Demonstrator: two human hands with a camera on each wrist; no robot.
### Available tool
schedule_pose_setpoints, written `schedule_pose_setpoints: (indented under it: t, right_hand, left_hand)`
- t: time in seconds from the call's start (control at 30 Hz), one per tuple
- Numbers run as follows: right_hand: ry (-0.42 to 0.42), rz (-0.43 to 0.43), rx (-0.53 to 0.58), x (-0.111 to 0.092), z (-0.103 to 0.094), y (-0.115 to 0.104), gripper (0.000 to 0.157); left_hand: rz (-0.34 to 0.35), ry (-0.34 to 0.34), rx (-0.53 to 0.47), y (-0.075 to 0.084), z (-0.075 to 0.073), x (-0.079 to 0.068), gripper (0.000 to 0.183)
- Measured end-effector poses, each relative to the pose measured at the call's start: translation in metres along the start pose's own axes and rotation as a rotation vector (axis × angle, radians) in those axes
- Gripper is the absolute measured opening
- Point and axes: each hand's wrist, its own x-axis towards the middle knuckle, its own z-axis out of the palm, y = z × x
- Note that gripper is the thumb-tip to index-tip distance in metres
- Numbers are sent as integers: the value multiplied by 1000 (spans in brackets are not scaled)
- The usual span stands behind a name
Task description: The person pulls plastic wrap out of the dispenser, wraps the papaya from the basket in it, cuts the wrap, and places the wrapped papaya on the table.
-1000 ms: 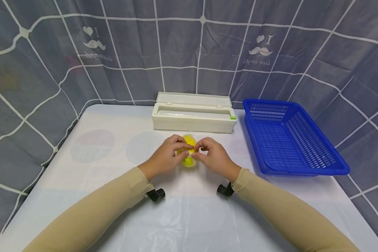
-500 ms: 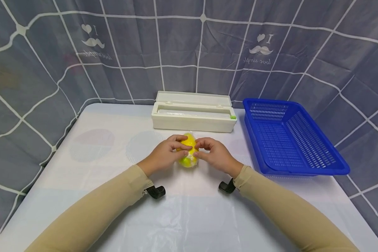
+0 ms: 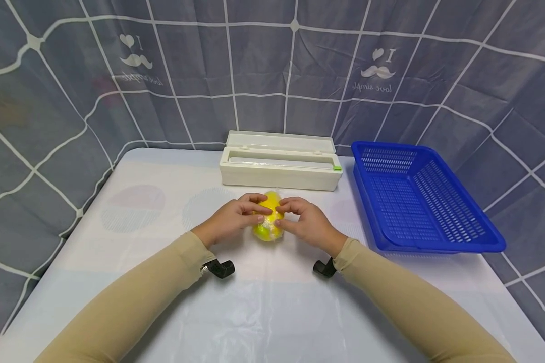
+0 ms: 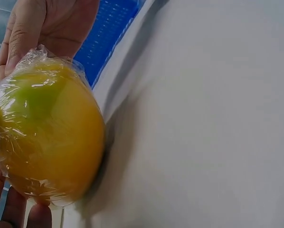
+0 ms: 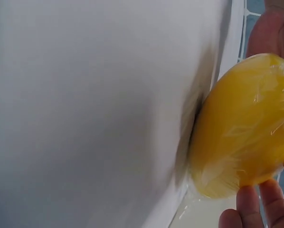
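Note:
A yellow mango with a green patch, wrapped in clear cling film, sits on the table between my hands. My left hand holds its left side, thumb near the front and fingers over the top. From the right, my right hand pinches it with thumb and fingertips. Bunched film shows on the mango in the left wrist view, beside the right hand's thumb. Smooth film covers the yellow side of the mango in the right wrist view, with left-hand skin behind it.
Behind the hands stands a white cling film dispenser, its lid raised and a green tab at the right end. A blue plastic basket occupies the right side of the table. A grey checked curtain hangs along the back.
The mango has turned in the hands, so more of its yellow surface shows. My left hand has shifted slightly left; the right hand stays near the same spot.

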Motion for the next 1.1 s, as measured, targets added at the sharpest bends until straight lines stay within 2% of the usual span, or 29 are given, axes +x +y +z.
schedule_pose_setpoints:
  t: [0.13,0.3,0.37,0.47,0.6,0.9,1.1]
  right_hand:
    - [-7,-25,-32,1,1,-2,34]
    - [-30,-68,-85,1,2,-2,37]
    - [-40,-80,-120,1,2,-3,40]
    - [-55,-82,-163,1,2,-4,44]
    - [-64,-85,-169,2,0,-3,45]
    - [-93,-126,-157,3,-4,5,51]
    - [-87,-133,-169,1,-6,8,48]
  left_hand:
    - [21,46,17,0,0,0,24]
    - [44,89,123,1,4,-2,20]
    - [62,70,168,-1,2,-4,21]
    - [80,5,188,-3,-4,-6,24]
    - [101,-60,207,-4,-11,-6,31]
    - [115,-27,239,-4,-8,-2,26]
    - [134,-91,278,-4,-10,-5,38]
